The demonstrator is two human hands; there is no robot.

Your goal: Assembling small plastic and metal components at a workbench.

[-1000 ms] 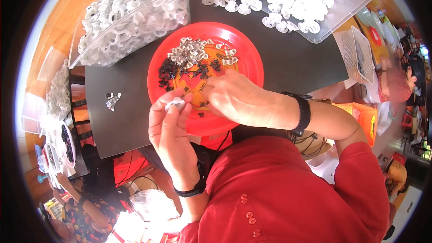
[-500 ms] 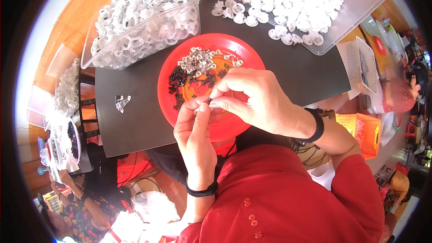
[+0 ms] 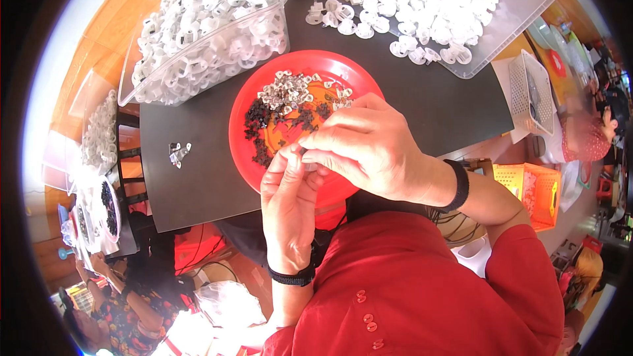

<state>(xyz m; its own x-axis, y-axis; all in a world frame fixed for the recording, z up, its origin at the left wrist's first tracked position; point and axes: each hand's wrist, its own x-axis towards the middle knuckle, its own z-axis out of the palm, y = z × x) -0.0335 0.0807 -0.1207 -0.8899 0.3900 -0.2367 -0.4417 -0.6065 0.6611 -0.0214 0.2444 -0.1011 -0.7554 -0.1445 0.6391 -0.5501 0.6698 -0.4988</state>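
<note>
Over the near part of a red round tray (image 3: pixel 241 170), my two hands meet fingertip to fingertip. My left hand (image 3: pixel 287 201) is closed in a pinch, its fingers curled upward around something small, of which a pale bit shows. My right hand (image 3: pixel 377 148) pinches at the same spot from the right, and a tiny dark bit shows between the fingertips; its kind is too small to tell. In the tray lie a heap of small shiny metal pieces (image 3: pixel 285 92) and a pile of tiny black parts (image 3: pixel 258 115).
A clear bin (image 3: pixel 288 29) heaped with white plastic parts stands at the back left. Another clear bin (image 3: pixel 508 33) at the back right lies tipped, white round parts (image 3: pixel 362 23) spilling onto the dark table (image 3: pixel 191 191). A few metal pieces (image 3: pixel 178 153) lie left. A co-worker (image 3: pixel 135 313) sits lower left.
My hands stay pinched together; the left has shifted slightly right and its fingers have turned a little. The right wrist has tilted slightly. The view has shifted a little.
</note>
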